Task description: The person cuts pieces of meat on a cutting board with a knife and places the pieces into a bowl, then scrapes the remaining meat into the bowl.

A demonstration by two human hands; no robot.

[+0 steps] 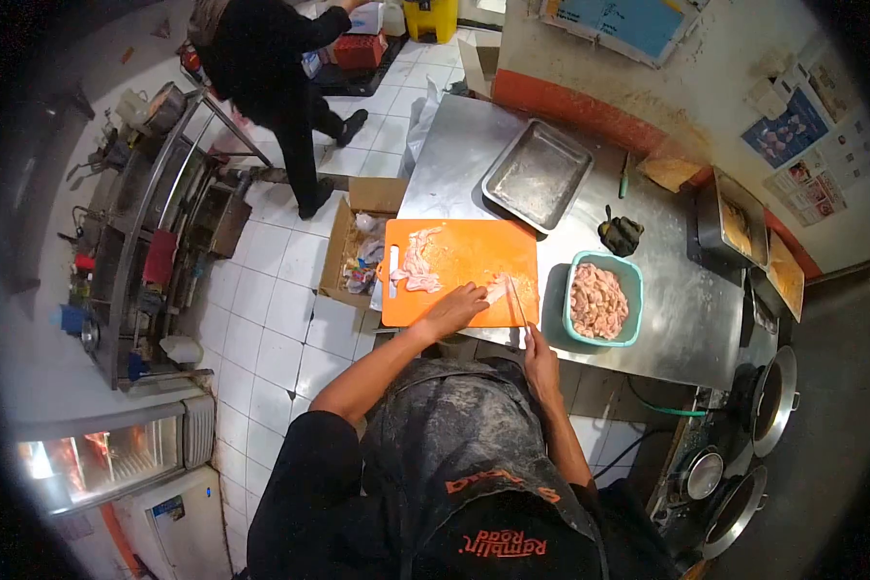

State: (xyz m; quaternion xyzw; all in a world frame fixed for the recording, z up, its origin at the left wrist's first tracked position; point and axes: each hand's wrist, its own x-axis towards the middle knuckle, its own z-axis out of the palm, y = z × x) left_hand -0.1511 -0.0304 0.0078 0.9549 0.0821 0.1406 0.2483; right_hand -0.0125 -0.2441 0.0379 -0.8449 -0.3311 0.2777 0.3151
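Meat piece [498, 288]: pale pink, on the orange cutting board [476, 251], towards the board's near right corner. Knife [519, 302]: narrow blade at the meat piece's right side — touching or just beside, cannot be told. Right hand [541, 360]: grip closed around the knife's handle. Left hand [457, 309]: over the board's near edge, fingertips at the meat piece; whether its grip pinches or merely rests cannot be told. Meat strips [418, 263]: spread along the board's left side. The cutting board itself: near left corner of the metal surface [686, 300]. Teal tub [604, 256]: filled with cut meat [597, 302], right of the board, by the surface's near edge. Metal tray [536, 179]: shallow, beyond the board, towards the far edge. Black bundle [621, 234]: just beyond the tub. Green-handled tool [624, 182]: right of the tray, near the far edge. Cardboard box [375, 193]: beside the surface's left edge — flaps open, plastic inside.
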